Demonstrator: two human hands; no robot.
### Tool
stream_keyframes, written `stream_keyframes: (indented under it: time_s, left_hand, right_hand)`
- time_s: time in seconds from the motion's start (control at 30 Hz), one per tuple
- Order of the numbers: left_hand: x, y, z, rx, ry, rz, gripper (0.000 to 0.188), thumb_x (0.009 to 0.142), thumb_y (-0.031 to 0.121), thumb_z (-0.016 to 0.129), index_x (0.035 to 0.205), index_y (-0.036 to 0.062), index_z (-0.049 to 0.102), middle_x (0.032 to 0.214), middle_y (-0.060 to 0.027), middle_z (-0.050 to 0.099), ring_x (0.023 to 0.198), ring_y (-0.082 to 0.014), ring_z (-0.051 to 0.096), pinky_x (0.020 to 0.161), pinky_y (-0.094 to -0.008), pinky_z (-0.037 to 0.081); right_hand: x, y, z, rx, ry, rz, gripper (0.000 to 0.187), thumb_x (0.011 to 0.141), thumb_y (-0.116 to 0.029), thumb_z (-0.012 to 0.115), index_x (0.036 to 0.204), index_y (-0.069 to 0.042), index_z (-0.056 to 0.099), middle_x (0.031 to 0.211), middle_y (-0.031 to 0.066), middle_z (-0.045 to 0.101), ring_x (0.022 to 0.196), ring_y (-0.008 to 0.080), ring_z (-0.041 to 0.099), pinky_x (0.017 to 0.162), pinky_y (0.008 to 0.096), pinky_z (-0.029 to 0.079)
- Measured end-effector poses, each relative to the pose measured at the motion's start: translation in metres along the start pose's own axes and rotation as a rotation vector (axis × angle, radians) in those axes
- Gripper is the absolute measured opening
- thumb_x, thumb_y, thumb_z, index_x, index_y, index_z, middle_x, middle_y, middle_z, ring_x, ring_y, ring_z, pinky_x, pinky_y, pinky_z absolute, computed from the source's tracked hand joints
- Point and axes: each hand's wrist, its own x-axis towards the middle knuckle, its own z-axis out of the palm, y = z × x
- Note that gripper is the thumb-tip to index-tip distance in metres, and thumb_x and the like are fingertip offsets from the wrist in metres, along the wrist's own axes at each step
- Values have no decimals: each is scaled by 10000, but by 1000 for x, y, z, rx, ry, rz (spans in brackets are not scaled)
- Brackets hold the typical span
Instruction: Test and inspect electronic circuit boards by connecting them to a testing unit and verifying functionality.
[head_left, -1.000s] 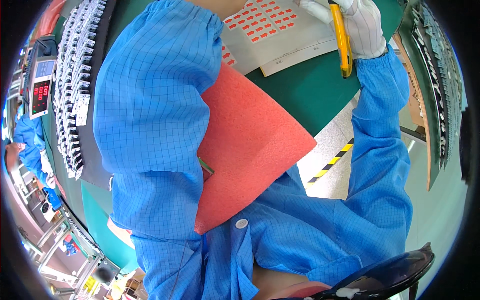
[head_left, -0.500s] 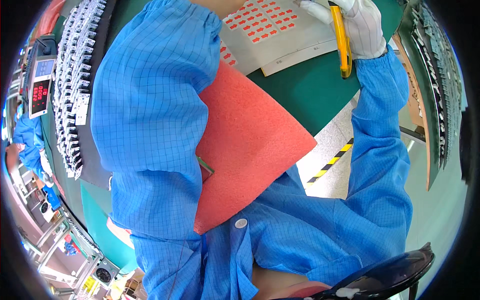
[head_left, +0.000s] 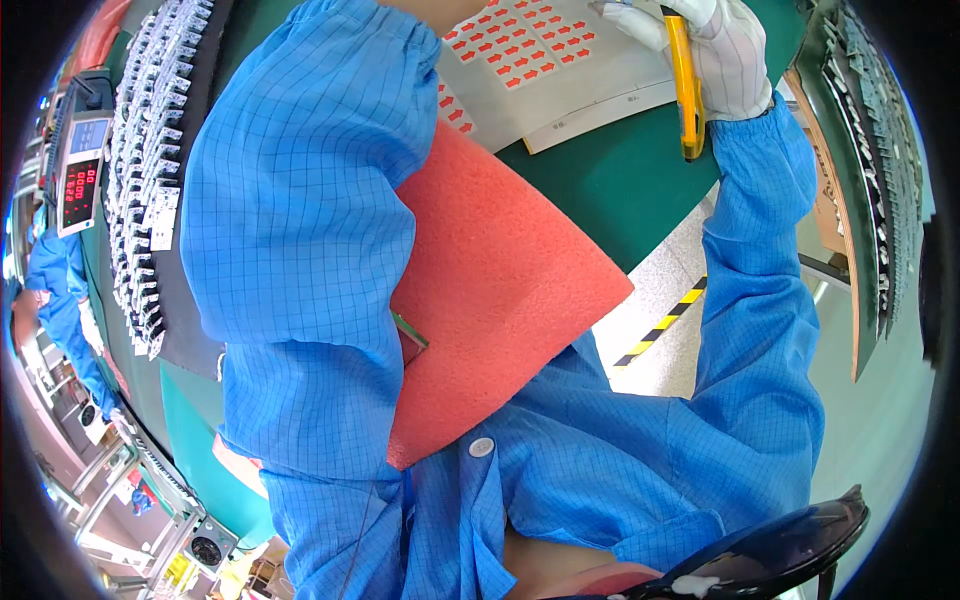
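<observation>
My right hand, in a white striped glove, is at the top right, closed on a yellow utility knife. The knife lies along the palm side, and its lower end sticks out past the wrist. Some gloved fingers stretch left over a pale sheet with red arrow stickers. My left hand shows only as bare skin by the cuff at the top edge; its fingers are out of the picture. Beneath my left forearm is a red foam sheet, with a small green-edged piece partly hidden by the sleeve.
A green mat covers the worktop. To the left stand rows of small metallic parts and a device with a red digital display. Dark trays rise at the right. Another person in blue is at far left.
My hands hardly move; the knife and the sticker sheet shift very slightly. The digits on the red display change, and the person at far left changes posture.
</observation>
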Motion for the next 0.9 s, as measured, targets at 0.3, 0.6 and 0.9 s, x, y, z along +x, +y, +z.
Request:
stream_keyframes:
  time_s: [0.3, 0.6, 0.9]
  left_hand:
    - [1, 5, -5, -55, -23, -96, 137, 810, 85, 633, 875, -35, 648, 784, -167, 666, 706, -215, 657, 664, -286, 512]
    - [0, 1, -4, -354, -28, -152, 125, 810, 56, 639, 864, -55, 658, 778, -103, 678, 702, -146, 633, 671, -256, 499]
    - [1, 9, -2, -222, 39, -211, 112, 781, 54, 668, 835, -44, 673, 732, -115, 674, 664, -140, 628, 632, -259, 495]
  right_hand:
    - [3, -8, -4, -63, -23, 20, 239, 682, -58, 764, 888, -88, 646, 902, 97, 680, 808, 277, 663, 691, 327, 524]
    - [0, -10, -5, -51, 4, 19, 245, 676, -55, 770, 890, -81, 654, 925, 112, 678, 814, 268, 664, 700, 325, 527]
    - [2, -11, -3, 7, 5, 91, 245, 679, -49, 767, 896, -81, 660, 931, 120, 677, 816, 275, 663, 696, 321, 528]
